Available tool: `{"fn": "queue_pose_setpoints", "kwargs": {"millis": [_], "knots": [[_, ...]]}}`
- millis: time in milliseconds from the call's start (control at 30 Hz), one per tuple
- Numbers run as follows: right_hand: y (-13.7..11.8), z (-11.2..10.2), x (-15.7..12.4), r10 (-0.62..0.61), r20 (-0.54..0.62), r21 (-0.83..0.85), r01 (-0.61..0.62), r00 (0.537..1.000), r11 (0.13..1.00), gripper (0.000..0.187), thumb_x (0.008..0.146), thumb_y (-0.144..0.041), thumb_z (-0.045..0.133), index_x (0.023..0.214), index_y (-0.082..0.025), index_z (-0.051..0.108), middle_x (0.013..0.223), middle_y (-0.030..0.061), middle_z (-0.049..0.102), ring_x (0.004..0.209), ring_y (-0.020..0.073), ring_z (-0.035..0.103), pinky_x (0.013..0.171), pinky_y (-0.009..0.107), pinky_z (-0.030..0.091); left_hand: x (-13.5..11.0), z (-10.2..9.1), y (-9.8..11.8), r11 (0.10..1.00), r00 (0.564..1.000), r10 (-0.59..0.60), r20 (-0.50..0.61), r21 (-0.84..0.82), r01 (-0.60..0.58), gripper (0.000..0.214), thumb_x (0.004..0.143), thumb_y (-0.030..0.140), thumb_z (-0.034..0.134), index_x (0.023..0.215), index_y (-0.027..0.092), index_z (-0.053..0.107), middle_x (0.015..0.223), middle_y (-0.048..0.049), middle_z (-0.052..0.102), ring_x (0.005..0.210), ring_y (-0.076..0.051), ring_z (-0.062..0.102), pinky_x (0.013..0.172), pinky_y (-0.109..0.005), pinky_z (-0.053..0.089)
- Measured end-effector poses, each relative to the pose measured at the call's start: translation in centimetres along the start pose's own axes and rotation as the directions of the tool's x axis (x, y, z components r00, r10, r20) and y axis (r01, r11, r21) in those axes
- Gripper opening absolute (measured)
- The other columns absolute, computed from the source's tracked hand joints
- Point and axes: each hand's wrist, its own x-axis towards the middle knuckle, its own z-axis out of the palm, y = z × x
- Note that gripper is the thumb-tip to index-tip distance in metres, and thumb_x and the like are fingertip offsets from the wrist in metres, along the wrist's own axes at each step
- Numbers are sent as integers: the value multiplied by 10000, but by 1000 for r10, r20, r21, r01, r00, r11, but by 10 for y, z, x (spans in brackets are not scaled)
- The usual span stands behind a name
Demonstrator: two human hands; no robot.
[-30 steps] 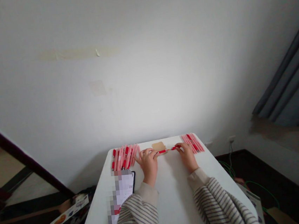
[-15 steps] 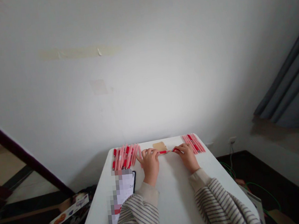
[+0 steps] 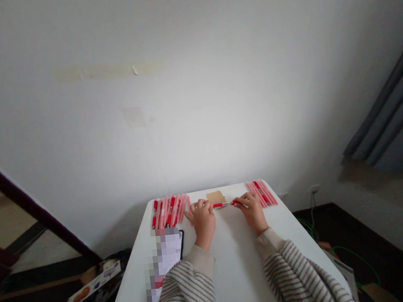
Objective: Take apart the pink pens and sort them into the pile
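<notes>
My left hand (image 3: 204, 221) is closed around a red pen barrel (image 3: 217, 205), whose end sticks out to the right of the fingers. My right hand (image 3: 253, 212) pinches a small red pen part (image 3: 234, 202) just opposite. A thin, pale refill (image 3: 227, 204) spans the gap between the two red parts. Both hands are low over the far half of the white table (image 3: 234, 266). Fingers hide the rest of each piece.
A group of pink and red pens (image 3: 168, 211) lies left of my left hand, and a smaller row of pens (image 3: 262, 193) lies at the far right. A tan patch (image 3: 215, 197) is just behind the hands. A phone (image 3: 167, 263) rests beside my left forearm.
Both hands stay almost in place, still holding the pen parts. The digits on the phone screen differ.
</notes>
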Motion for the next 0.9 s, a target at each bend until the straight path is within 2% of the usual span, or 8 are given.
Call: {"fn": "queue_pose_setpoints", "kwargs": {"millis": [100, 267, 400, 533, 633, 900], "knots": [[-2, 0, 0, 24, -24, -8, -24, 999, 1000, 253, 879, -439, 571, 843, -278, 764, 813, 59, 649, 909, 236, 486, 848, 383, 383, 0, -1, 2, 1000, 1000, -15, 1, -12, 15, 277, 925, 339, 416, 892, 277, 684, 1063, -29, 666, 1083, -250, 458, 993, -571, 232], [-2, -1, 1, 69, 5, -9, -69, 998, 998, 292, 889, -451, 537, 865, -268, 764, 872, 72, 666, 947, 252, 483, 885, 406, 376, 0, -2, 4, 999, 1000, -22, -17, -31, 22, 358, 932, 417, 382, 852, 269, 698, 1084, -29, 675, 1084, -254, 463, 1002, -569, 224], [2, -3, 2, 110, -1, -9, -110, 994, 994, 332, 889, -480, 515, 884, -259, 763, 893, 85, 662, 955, 260, 487, 879, 414, 383, -1, -5, 5, 998, 1000, -23, -17, -51, 23, 270, 896, 436, 463, 964, 313, 694, 1133, -31, 666, 1123, -269, 460, 1015, -578, 224], [4, -4, 3, 117, -10, -21, -118, 993, 993, 352, 889, -491, 510, 880, -247, 763, 884, 87, 660, 939, 258, 486, 873, 415, 379, -1, -10, 7, 997, 1000, 2, 19, -71, 0, 240, 863, 359, 539, 1071, 322, 653, 1174, -48, 642, 1156, -271, 452, 1027, -561, 236], [3, -4, 3, 119, 1, -16, -119, 993, 993, 353, 889, -490, 508, 879, -247, 764, 882, 89, 662, 940, 258, 484, 874, 414, 379, -1, -12, 8, 997, 999, 2, 36, -74, 1, 210, 867, 307, 531, 1036, 311, 657, 1149, -41, 645, 1131, -255, 469, 1033, -556, 242], [2, -5, 2, 125, 11, -3, -125, 992, 992, 355, 892, -483, 500, 878, -247, 764, 883, 91, 668, 941, 267, 473, 882, 417, 376, -1, -7, 6, 999, 999, -19, 36, -33, 20, 210, 889, 382, 499, 911, 309, 695, 1096, -23, 659, 1093, -251, 480, 1023, -602, 238]]}}
